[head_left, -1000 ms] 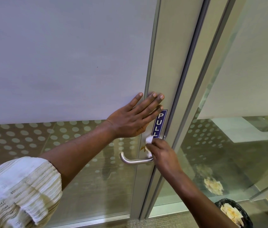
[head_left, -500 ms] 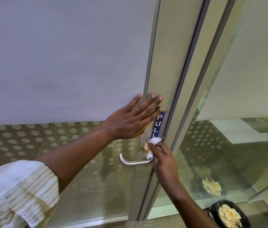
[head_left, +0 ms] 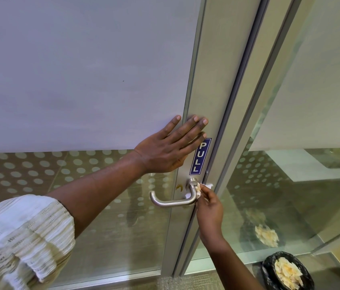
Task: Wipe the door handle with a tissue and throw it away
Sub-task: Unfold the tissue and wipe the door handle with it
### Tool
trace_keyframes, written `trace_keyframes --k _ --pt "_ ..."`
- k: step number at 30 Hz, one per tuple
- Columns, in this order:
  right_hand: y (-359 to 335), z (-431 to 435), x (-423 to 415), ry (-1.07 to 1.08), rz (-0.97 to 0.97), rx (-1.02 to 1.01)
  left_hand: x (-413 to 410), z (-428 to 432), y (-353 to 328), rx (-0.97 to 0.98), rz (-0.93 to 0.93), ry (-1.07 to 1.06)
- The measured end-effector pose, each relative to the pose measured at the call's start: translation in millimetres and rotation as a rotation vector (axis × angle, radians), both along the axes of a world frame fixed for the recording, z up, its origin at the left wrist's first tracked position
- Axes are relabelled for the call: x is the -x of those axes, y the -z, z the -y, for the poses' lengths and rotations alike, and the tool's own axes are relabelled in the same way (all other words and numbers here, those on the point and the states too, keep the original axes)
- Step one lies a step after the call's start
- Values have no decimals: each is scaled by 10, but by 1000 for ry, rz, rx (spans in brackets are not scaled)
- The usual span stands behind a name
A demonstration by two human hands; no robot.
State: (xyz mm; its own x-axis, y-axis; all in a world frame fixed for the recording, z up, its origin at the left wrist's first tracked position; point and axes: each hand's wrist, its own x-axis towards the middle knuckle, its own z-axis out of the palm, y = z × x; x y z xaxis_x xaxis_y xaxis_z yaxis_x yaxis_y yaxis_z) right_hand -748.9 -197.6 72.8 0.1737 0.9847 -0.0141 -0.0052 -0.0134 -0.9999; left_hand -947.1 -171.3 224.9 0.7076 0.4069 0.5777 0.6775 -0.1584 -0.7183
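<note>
A brushed-steel lever door handle (head_left: pixel 171 202) juts from the metal door frame (head_left: pixel 217 80), below a blue PULL sticker (head_left: pixel 200 156). My right hand (head_left: pixel 210 208) pinches a crumpled white tissue (head_left: pixel 201 189) against the right side of the handle's neck, near its round base. A yellowish smear (head_left: pixel 179 187) shows on the frame just left of the base. My left hand (head_left: pixel 169 149) lies flat with fingers spread on the door, above the handle, touching both the frosted glass and the frame.
A black-lined bin (head_left: pixel 286 271) holding several used tissues stands on the floor at the lower right, beside the glass side panel (head_left: pixel 311 101), which reflects it. Frosted and dotted glass (head_left: pixel 81 80) fills the door to the left.
My right hand has shifted the tissue from the top left of the handle's base round to its right side, uncovering the base and a yellowish smear. My left hand has stayed flat on the door.
</note>
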Motion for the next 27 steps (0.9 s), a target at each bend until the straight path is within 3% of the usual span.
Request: trace_keyframes --k 5,12,18,24,27 --pt "-55 81 181 -28 -799 330 -4 13 1 7 2 -3" --pt "-104 209 275 8 -1230 498 -15 8 13 6 6 -7" --pt "-176 250 356 -4 -1347 461 -12 7 2 -7 -5 -9" --pt "-104 129 223 53 -1198 480 -11 22 -4 -3 -6 -10" --pt "-160 59 106 -19 -1098 485 -9 20 -8 -10 -8 -9"
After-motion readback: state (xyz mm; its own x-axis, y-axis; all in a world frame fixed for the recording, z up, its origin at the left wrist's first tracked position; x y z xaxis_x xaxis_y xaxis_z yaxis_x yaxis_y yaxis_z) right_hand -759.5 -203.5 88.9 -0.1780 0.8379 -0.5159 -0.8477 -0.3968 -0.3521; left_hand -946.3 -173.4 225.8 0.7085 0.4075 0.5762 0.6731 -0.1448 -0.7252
